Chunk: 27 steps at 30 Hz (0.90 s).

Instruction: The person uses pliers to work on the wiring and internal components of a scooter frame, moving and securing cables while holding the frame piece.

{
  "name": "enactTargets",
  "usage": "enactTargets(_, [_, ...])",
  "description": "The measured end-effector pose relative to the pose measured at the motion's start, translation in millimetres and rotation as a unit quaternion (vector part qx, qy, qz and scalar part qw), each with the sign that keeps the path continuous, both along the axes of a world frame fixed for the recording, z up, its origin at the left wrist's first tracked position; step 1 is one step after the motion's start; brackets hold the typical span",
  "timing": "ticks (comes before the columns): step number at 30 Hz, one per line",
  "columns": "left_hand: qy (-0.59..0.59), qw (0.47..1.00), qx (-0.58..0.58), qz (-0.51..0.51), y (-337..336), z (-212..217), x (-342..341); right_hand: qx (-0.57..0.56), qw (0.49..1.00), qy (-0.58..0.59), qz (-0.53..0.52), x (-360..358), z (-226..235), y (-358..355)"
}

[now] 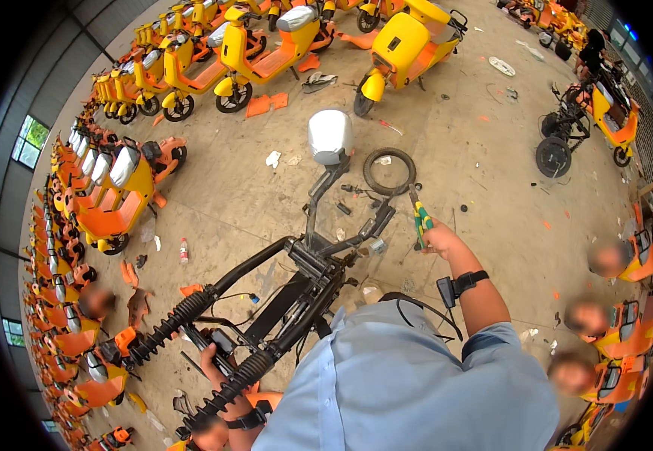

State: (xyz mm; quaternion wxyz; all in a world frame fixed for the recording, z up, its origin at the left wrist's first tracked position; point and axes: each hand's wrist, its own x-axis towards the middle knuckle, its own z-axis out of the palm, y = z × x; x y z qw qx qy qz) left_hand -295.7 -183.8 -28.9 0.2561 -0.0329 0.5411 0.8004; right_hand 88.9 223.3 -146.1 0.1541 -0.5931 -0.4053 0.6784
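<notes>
A stripped black scooter frame (313, 259) lies in front of me, a silver-grey seat (330, 137) at its far end. Two black coil-spring shock absorbers (184, 310) run along its near left part. Between them, my left hand (211, 366) is closed round a dark part of the frame, though the springs and bars partly hide it. Out to the right, my right hand (444, 239) grips pliers (423, 218) with green and yellow handles. Their head points away from me, beside a black tyre (389, 171) on the floor and apart from the frame.
Yellow and orange scooters (270, 56) stand in rows at the left and back. A partly stripped scooter (604, 113) is at the far right, near another person (591, 51). A bottle (184, 250), orange panels (266, 104) and small scraps litter the concrete floor.
</notes>
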Motion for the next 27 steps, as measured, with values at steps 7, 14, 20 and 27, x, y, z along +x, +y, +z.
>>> enactTargets(7, [0.009, 0.998, -0.003, -0.064, -9, -4, -5, -0.044, 0.985, -0.042, 0.163, 25, -7, 71])
enactTargets(14, [0.040, 0.998, -0.011, -0.054, 3, -9, -3, -0.012, 0.957, -0.130, 0.259, 21, -2, 101])
enactTargets(20, [0.028, 0.999, -0.038, -0.013, 22, -8, -2, -0.046, 0.984, -0.069, 0.159, 20, -13, 90])
enactTargets(27, [0.032, 0.996, 0.030, -0.073, 24, -12, -3, 0.023, 0.993, -0.031, 0.114, 17, -62, 82])
